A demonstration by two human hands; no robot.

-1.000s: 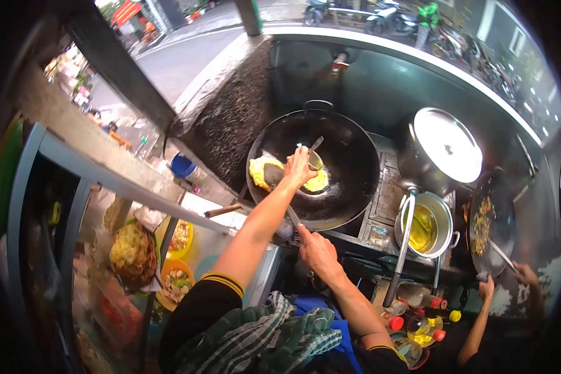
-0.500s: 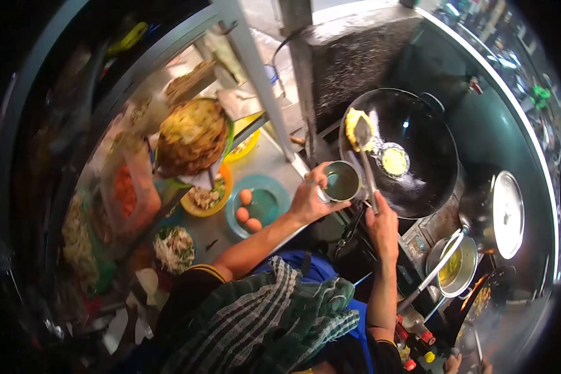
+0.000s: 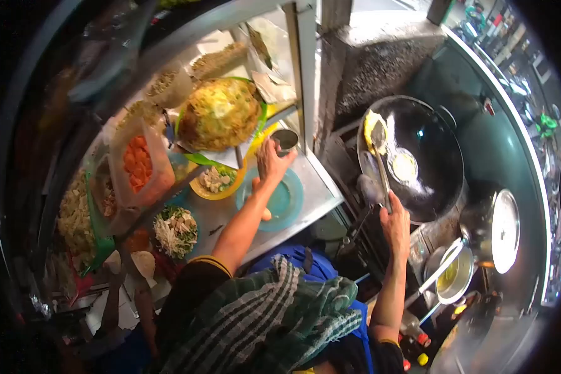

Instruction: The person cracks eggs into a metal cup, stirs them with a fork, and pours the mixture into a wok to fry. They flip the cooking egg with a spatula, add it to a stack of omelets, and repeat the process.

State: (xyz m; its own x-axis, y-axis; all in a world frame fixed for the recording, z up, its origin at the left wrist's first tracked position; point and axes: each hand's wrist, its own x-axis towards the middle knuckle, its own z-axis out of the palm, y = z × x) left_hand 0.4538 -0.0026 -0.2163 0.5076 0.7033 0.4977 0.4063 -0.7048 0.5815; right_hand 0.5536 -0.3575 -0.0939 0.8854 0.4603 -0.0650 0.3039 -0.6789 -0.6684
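Observation:
My left hand [image 3: 273, 163] is wrapped round a small metal cup [image 3: 286, 141], above the counter beside the yellow bowl. Closed on the handle of a long metal ladle [image 3: 381, 163], my right hand [image 3: 395, 219] is at the front rim of the black wok [image 3: 439, 168]. The ladle's head rests on a yellow egg piece [image 3: 372, 128] at the wok's left side. A small round egg [image 3: 405, 167] lies in white froth near it. Below my left hand is a turquoise plate [image 3: 286, 206]; my forearm partly covers the brown eggs [image 3: 266, 214] on it.
A mound of fried food [image 3: 221, 115] is at the back left, near a tub of orange pieces [image 3: 137, 163] and a bowl of chopped greens [image 3: 175, 232]. A frame post [image 3: 306, 75] stands between counter and wok. Right are a lidded pot [image 3: 506, 230] and a saucepan [image 3: 456, 277].
My left hand has moved with the cup from beside the wok, left and up to over the counter. My right hand still holds the ladle in the wok. The camera view has shifted.

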